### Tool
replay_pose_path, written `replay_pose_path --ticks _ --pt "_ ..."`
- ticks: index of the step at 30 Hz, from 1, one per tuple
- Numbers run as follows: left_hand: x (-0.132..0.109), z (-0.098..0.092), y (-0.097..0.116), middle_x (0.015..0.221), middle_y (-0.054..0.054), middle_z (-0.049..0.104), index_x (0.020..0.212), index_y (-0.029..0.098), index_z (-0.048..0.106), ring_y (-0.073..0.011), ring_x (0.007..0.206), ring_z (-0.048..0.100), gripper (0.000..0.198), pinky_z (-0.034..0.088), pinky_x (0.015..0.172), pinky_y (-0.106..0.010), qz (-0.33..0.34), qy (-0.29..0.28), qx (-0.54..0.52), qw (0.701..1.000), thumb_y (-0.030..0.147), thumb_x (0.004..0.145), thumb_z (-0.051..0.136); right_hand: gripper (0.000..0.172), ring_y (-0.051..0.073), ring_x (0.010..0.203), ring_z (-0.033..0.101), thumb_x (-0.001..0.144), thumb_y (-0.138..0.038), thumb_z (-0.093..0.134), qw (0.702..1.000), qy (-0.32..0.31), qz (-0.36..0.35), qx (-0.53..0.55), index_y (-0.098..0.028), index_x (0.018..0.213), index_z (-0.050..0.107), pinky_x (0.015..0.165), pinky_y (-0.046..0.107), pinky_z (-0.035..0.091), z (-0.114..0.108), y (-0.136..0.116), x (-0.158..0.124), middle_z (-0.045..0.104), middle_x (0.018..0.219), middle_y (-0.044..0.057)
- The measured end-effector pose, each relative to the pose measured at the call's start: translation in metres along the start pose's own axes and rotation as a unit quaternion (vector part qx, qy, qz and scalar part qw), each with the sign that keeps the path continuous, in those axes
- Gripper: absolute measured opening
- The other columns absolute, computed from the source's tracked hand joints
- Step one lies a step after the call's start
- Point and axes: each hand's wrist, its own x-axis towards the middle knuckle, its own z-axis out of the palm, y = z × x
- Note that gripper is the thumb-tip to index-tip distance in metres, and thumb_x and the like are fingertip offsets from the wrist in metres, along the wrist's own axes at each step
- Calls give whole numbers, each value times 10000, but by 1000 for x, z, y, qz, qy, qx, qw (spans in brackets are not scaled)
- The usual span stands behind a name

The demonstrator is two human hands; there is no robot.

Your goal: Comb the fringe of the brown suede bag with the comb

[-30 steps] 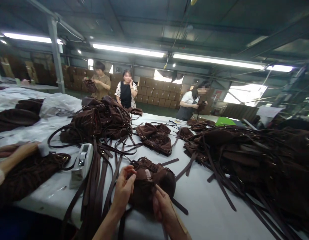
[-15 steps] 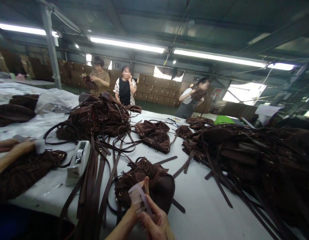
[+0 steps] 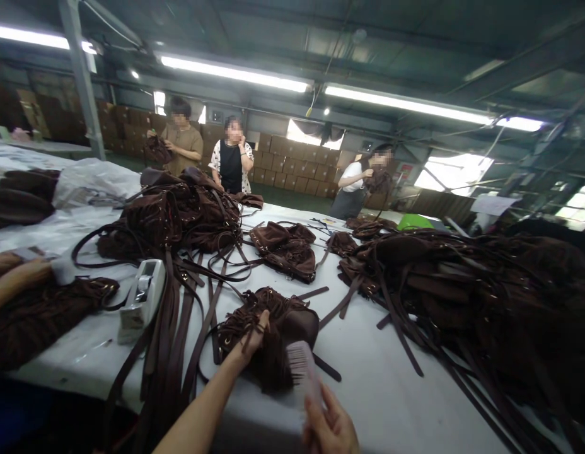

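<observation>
A brown suede fringed bag (image 3: 273, 328) lies on the white table (image 3: 382, 391) in front of me. My left hand (image 3: 252, 337) reaches onto its fringe, fingers closed on a few strands. My right hand (image 3: 330, 429), low at the frame's bottom edge, grips a pale pink comb (image 3: 299, 372) whose teeth point up beside the bag's fringe.
Loose brown straps (image 3: 179, 328) and a white tape dispenser (image 3: 144, 299) lie to my left. Piles of brown bags (image 3: 179, 214) (image 3: 463, 284) cover the table. A co-worker's hand (image 3: 23, 274) rests at the left edge. Three people stand at the far end.
My left hand has moved forward from the comb onto the bag's fringe. My right hand with the comb has dropped lower and shifted right, and the view has tilted up.
</observation>
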Motion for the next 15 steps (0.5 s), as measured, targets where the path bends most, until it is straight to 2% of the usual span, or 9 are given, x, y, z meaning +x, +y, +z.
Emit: replay_pose_path --ticks 2,4,5,8,9,10,12,13,15 --pt "3 -21 -2 823 -43 643 870 162 568 -120 634 590 372 516 607 -265 -70 39 -100 992 521 905 478 794 52 299 353 683 -762 634 998 66 8 9 -138 1167 549 304 190 210 -22 -5 8 671 664 43" --pt "0 -50 -6 891 -48 628 936 177 515 -111 623 594 336 494 575 -245 -129 90 -181 971 503 910 438 770 42 311 385 639 -774 656 995 95 3 17 -153 1079 539 309 188 224 -32 -9 14 703 807 83" --pt "-5 -64 -8 942 -45 612 990 186 488 -107 636 597 306 482 569 -235 -135 139 -184 964 477 896 466 751 41 316 400 637 -772 657 995 98 1 22 -158 1051 535 312 188 241 -32 -11 16 702 834 82" --pt "-30 -92 -11 1030 -28 571 1088 215 475 -109 703 581 390 453 592 -223 -61 334 -39 940 427 794 619 670 42 310 400 681 -749 626 996 76 -9 37 -167 1000 532 305 187 272 -21 -15 27 671 755 22" --pt "-40 -92 -11 1006 -26 579 1074 210 506 -113 701 567 402 448 598 -226 -32 350 8 936 443 774 636 641 43 308 400 698 -737 615 997 65 -10 39 -168 982 533 302 186 279 -15 -15 33 653 718 3" --pt "-50 -86 -10 966 -28 594 1049 198 537 -117 677 554 399 440 588 -231 -18 317 32 948 481 779 615 613 45 310 402 712 -723 606 998 56 -10 38 -169 965 533 300 183 286 -9 -16 39 636 683 -14" --pt "-67 -59 -9 904 -48 617 1058 163 549 -120 583 536 471 403 507 -242 -55 123 -12 991 561 810 515 583 50 319 416 719 -710 600 998 44 -14 32 -175 937 528 300 174 300 1 -17 53 603 630 -42" --pt "-72 -41 -8 938 -70 629 1105 147 524 -122 545 535 529 383 469 -249 -89 38 -31 995 576 795 515 582 53 318 418 715 -717 597 999 37 -17 28 -179 924 522 299 171 303 6 -17 59 586 603 -54" --pt "-79 -4 -7 1051 -114 630 1148 138 502 -177 716 627 581 463 574 -271 -83 -47 -2 995 504 719 640 599 67 306 415 700 -745 588 1000 13 -19 21 -185 900 516 293 173 301 14 -15 67 540 519 -74"
